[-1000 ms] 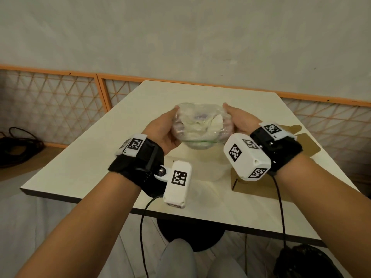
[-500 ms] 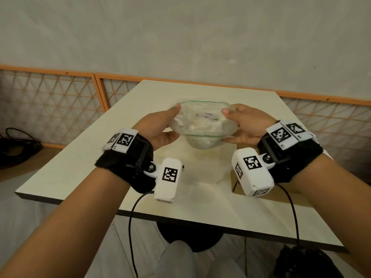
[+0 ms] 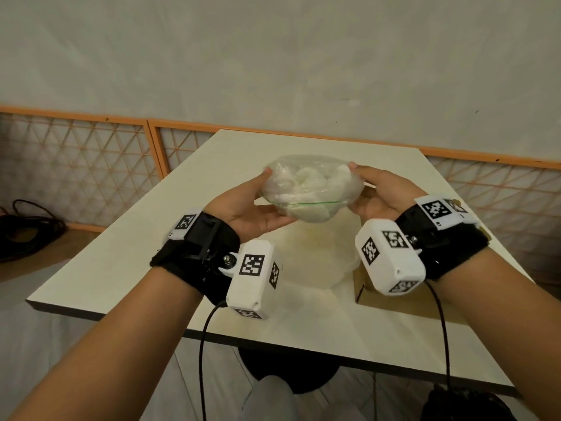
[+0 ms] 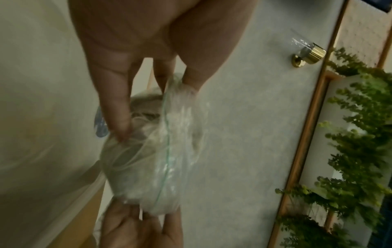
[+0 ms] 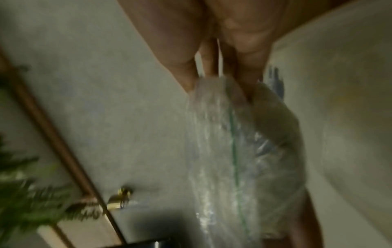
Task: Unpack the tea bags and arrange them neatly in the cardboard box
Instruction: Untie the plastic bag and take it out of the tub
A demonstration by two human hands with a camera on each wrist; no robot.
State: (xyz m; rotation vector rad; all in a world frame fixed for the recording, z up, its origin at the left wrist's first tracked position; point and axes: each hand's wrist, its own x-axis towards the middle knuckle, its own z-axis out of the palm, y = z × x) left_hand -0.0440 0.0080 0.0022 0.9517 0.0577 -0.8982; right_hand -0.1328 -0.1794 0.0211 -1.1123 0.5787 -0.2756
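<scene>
Holding a clear plastic bag (image 3: 309, 189) of white tea bags above the pale table (image 3: 151, 238), we grip it from both sides. Our left hand (image 3: 252, 205) pinches its left end between thumb and curled fingers; our right hand (image 3: 379, 192) pinches the right end likewise. A green seal line runs across the bag. To the near right, an open cardboard box (image 3: 361, 287) sits on the table, mostly hidden by our right wrist.
</scene>
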